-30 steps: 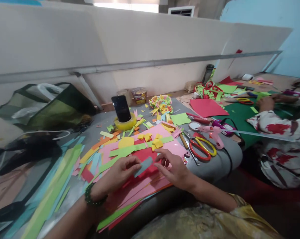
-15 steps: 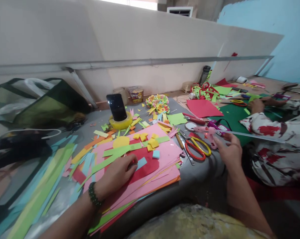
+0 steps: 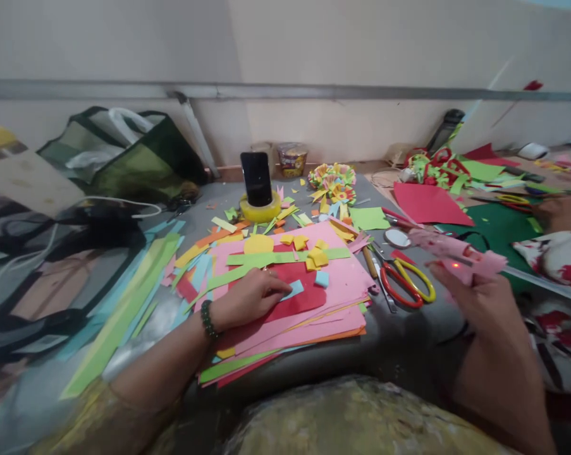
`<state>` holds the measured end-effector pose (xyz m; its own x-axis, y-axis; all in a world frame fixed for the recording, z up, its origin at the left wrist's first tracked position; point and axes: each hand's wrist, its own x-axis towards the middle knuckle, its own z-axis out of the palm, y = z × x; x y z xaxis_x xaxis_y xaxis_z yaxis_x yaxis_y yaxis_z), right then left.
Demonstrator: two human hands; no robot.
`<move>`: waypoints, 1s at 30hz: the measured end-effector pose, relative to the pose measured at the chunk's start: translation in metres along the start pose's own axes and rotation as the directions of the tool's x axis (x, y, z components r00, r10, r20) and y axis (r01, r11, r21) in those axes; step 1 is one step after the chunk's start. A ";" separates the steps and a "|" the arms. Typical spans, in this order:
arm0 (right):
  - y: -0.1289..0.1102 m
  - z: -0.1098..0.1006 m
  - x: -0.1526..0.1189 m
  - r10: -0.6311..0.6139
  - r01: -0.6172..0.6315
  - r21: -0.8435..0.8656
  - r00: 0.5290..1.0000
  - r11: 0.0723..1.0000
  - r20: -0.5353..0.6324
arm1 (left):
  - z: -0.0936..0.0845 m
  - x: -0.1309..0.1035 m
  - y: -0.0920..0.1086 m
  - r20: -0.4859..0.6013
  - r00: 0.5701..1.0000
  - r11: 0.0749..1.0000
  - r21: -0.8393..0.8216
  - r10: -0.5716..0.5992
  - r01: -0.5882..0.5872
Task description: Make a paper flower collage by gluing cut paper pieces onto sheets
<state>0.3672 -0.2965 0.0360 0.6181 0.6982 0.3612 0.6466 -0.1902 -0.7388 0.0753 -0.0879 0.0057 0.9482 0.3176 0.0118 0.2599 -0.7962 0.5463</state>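
My left hand (image 3: 251,296), with a green bead bracelet at the wrist, rests on a red paper sheet (image 3: 308,304). Its bent fingertips press on the left end of a small light blue paper piece (image 3: 293,290). At the right, my right hand (image 3: 491,306) is wrapped round a pink hot glue gun (image 3: 449,251), lifted above the table with its nozzle pointing left. A long clear glue stick (image 3: 546,282) sticks out behind it. Folded yellow paper pieces (image 3: 317,256) and a light blue folded piece (image 3: 322,279) lie near my left hand.
Red-and-yellow-handled scissors (image 3: 401,284) lie right of the pink paper stack (image 3: 344,284). Behind stands a phone (image 3: 257,179) in a yellow tape roll (image 3: 261,208). Paper flowers (image 3: 332,180) are at the back. Long paper strips (image 3: 124,316) cover the left. A co-worker's hand (image 3: 563,212) is at far right.
My view has turned right to left, so the table sits further right. My right hand has raised the glue gun closer to me. My left hand stays by the blue paper piece.
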 end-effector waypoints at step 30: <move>-0.067 0.075 -0.015 -0.211 0.345 -0.073 0.714 0.936 0.668 | 0.010 -0.001 -0.010 -0.021 0.999 0.999 -0.018 0.041 -0.041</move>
<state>0.2812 -0.2426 0.0369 0.0062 0.9994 0.0338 0.8506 0.0125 -0.5256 0.0734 -0.0854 -0.0080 0.9540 0.2953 0.0514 0.2173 -0.7994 0.5601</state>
